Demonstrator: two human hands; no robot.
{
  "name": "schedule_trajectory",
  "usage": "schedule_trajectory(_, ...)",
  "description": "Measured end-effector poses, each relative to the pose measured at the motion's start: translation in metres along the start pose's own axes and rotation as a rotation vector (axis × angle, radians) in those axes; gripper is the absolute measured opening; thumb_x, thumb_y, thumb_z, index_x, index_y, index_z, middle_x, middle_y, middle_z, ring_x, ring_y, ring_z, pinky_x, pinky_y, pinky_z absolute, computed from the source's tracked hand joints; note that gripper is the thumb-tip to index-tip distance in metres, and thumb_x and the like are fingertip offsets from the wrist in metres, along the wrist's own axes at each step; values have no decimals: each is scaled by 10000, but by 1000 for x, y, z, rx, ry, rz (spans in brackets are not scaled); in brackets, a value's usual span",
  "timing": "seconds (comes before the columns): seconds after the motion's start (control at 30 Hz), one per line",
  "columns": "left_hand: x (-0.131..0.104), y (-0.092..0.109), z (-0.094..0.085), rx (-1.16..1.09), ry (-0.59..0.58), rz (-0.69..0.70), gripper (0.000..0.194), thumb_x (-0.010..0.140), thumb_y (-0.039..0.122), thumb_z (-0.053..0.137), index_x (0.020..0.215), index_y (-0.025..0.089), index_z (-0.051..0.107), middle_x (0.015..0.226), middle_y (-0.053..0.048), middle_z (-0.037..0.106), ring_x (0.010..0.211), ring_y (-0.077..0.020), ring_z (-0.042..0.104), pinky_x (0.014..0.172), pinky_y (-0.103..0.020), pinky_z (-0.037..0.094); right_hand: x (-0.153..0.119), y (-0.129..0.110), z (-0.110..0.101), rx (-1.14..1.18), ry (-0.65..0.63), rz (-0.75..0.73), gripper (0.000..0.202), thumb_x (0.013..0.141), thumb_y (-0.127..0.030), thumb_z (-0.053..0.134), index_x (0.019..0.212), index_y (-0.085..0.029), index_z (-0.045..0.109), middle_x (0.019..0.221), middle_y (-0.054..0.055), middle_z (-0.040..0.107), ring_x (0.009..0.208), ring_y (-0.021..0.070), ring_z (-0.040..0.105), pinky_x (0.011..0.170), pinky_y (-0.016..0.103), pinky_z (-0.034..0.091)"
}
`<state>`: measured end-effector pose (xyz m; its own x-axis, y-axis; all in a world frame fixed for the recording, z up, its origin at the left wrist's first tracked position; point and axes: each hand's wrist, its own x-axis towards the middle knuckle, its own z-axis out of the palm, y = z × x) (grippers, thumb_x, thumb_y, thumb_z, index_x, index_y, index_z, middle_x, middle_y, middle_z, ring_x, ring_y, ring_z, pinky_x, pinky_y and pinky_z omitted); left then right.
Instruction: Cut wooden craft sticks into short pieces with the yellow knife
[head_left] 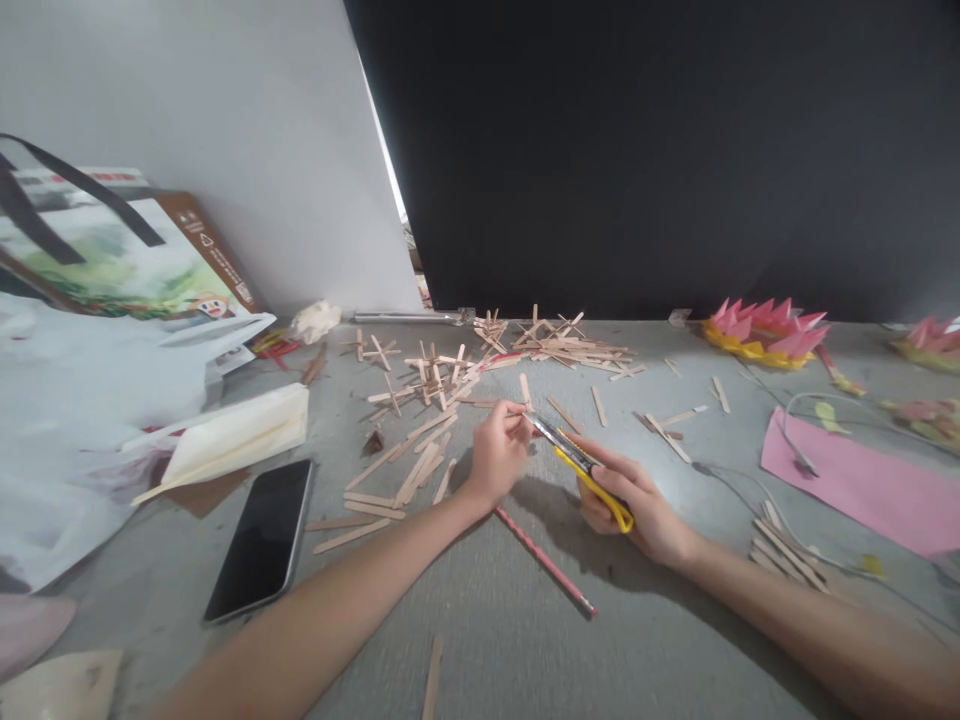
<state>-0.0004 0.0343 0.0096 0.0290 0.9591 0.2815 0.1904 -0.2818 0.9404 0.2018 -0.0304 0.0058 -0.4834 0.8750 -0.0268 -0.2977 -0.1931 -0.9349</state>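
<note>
My left hand [498, 455] pinches a wooden craft stick [525, 391] that points up and away from me. In my right hand [634, 500] is a yellow box cutter [576, 458], its metal blade end slanting left to the stick by my left fingertips. Whether the blade touches the wood I cannot tell. Below the hands a red patterned pencil [547, 563] lies slantwise on the grey surface, its eraser end toward me. Loose craft sticks [420, 470] are spread just left of my left hand.
Behind the hands is a heap of craft sticks [577, 345]. A black phone [261, 540] and a white plastic bag [97, 400] lie left. On the right are a pink paper sheet [862, 490], cables and a pink-and-yellow paper crown-like piece [765, 335]. A dark panel [675, 150] stands behind.
</note>
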Motion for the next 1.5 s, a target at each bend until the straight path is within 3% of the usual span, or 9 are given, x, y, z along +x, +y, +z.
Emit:
schedule_trajectory(0.2, 5, -1, -1, -92, 2, -102, 363, 956, 550, 619, 989, 194, 559, 881, -64, 787, 724, -196, 786, 641, -252, 560, -3, -1, -11, -440, 158, -229, 531, 1064, -468, 496, 1543, -246, 442, 732, -25, 522, 589, 157, 451, 554, 282, 381)
schedule_trajectory(0.3, 7, -2, -2, -108, -44, -113, 392, 940, 527, 641, 1112, 179, 589, 828, -32, 745, 652, -173, 746, 623, -253, 536, 1, -4, -15, -634, 220, -258, 451, 1057, -482, 490, 1447, -259, 511, 804, 2, 573, 628, 180, 496, 589, 305, 419)
schedule_trajectory(0.43, 9, -4, -5, -78, -152, -104, 333, 977, 437, 560, 1137, 159, 646, 606, 54, 556, 519, -125, 564, 573, -243, 437, 6, -6, -14, -732, 325, -190, 359, 1055, -487, 458, 1297, -248, 572, 679, -31, 513, 608, 202, 500, 578, 306, 407)
schedule_trajectory(0.53, 9, -2, -7, -23, -214, -140, 299, 1000, 390, 486, 1083, 165, 665, 539, 71, 454, 500, -127, 462, 541, -242, 359, 8, -7, -13, -763, 385, -204, 314, 1034, -482, 490, 1209, -249, 608, 714, -25, 532, 630, 197, 499, 576, 294, 400)
schedule_trajectory(0.7, 6, 7, -8, 129, -409, -9, 263, 1015, 340, 461, 1015, 192, 678, 677, 17, 596, 619, -153, 538, 623, -260, 400, 10, -9, -15, -716, 531, -237, 348, 968, -524, 605, 1167, -244, 659, 763, -26, 553, 650, 178, 502, 596, 280, 403)
schedule_trajectory(0.87, 3, 6, -8, 251, -510, 159, 241, 1012, 233, 447, 1014, 197, 685, 917, -31, 711, 836, -184, 639, 794, -283, 451, 14, -11, -14, -728, 492, -156, 334, 910, -543, 659, 822, -222, 695, 659, -19, 569, 611, 175, 513, 556, 277, 373)
schedule_trajectory(1.03, 2, 4, -8, 274, -494, 178, 236, 1012, 210, 434, 1025, 198, 669, 894, -26, 691, 810, -175, 629, 765, -272, 447, 14, -12, -11, -750, 481, -168, 270, 896, -488, 683, 864, -225, 736, 730, 0, 684, 669, 194, 601, 602, 276, 434)
schedule_trajectory(1.23, 1, 4, -5, 294, -510, 92, 312, 1025, 476, 541, 969, 198, 671, 666, 35, 582, 611, -138, 515, 604, -245, 362, 13, -9, -13, -734, 437, -194, 272, 910, -496, 680, 924, -232, 746, 805, 11, 731, 743, 212, 654, 659, 283, 481)
schedule_trajectory(1.5, 1, -2, -2, 367, -474, 184, 237, 1015, 344, 568, 864, 190, 666, 811, -20, 700, 770, -167, 627, 735, -273, 456, 15, -7, -15, -706, 436, -202, 289, 905, -513, 689, 979, -242, 759, 844, 14, 738, 772, 219, 661, 689, 287, 497)
